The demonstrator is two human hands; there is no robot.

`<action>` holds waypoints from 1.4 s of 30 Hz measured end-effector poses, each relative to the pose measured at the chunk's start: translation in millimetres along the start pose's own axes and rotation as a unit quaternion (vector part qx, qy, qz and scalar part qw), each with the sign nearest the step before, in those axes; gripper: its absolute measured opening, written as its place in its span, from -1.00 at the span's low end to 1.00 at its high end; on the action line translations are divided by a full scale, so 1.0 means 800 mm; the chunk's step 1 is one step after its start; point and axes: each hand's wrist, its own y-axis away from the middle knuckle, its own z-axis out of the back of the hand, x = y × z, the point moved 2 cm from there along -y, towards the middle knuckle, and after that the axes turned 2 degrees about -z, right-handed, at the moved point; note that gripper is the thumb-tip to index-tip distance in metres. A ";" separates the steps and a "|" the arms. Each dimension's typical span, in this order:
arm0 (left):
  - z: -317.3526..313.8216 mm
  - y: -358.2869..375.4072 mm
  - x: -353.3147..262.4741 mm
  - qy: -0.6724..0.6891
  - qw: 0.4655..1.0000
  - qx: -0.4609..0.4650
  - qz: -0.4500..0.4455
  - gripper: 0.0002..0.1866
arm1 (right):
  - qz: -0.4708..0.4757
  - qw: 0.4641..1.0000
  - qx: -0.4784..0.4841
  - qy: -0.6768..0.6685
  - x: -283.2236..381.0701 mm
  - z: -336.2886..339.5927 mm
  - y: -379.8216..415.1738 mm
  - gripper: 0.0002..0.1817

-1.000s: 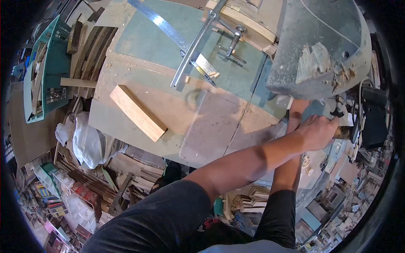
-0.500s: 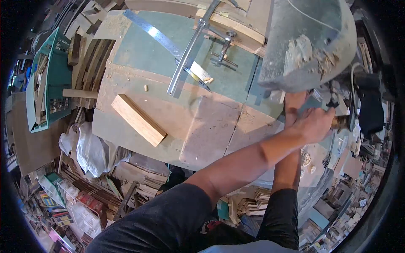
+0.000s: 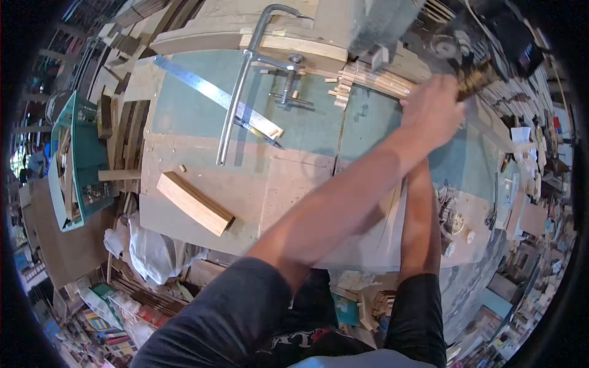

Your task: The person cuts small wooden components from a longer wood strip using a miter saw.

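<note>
Two bare arms cross above the bench (image 3: 288,178), the left forearm lying over the right one. The left hand (image 3: 432,110), blurred, is closed in a fist around the near end of the brown handle (image 3: 475,80) of the machine (image 3: 521,46). The right hand (image 3: 404,103) is almost wholly hidden beneath it; only a bit of fingertip shows beside the thin wooden strips (image 3: 377,80), so whether it is open or clamped on them cannot be told. Half a second ago the cloudy guard (image 3: 383,24) hung low over the right hand and covered this area; now it sits toward the top edge, blurred, and the strips lie exposed on the bench, their near ends uneven beside small offcuts. The left hand and handle have come up with it, and the whole view has tilted, so the bench fittings appear lower and farther left. The metal clamp (image 3: 236,104) still reaches over the steel ruler (image 3: 211,92), whose near end lies by the pen (image 3: 257,132). The curved wood block (image 3: 195,202) rests at the left front of the bench; the small dowel (image 3: 182,168) has rolled closer and now lies just beside its far end. The green crate (image 3: 83,162) stands left of the bench, holding wood pieces.
</note>
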 end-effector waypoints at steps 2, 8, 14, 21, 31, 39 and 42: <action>0.025 0.040 0.040 -0.113 0.993 -0.023 -0.027 -0.65 | 0.035 0.991 -0.012 0.125 0.022 0.020 -0.010 -0.41; 0.101 0.108 0.099 -0.304 0.949 -0.078 0.035 -0.47 | 0.013 0.984 -0.024 0.175 0.030 0.022 -0.009 -0.50; 0.106 0.090 0.122 -0.345 0.934 -0.095 -0.019 -0.36 | -0.078 0.955 -0.023 0.285 0.031 0.028 -0.004 -0.45; 0.107 0.076 0.124 -0.353 0.932 -0.030 0.081 -0.45 | -0.095 0.951 -0.051 0.288 -0.013 0.055 -0.001 -0.42; 0.107 0.084 0.130 -0.384 0.921 -0.026 0.058 -0.73 | 0.008 0.990 0.084 -0.117 0.146 -0.006 0.008 -0.69; 0.113 0.090 0.131 -0.334 0.941 -0.032 0.041 -0.73 | -0.020 0.962 0.262 -0.079 0.146 -0.056 -0.026 -0.57; 0.114 0.089 0.131 -0.313 0.948 -0.047 0.008 -0.67 | -0.092 0.946 0.284 -0.125 0.151 -0.036 -0.018 -0.59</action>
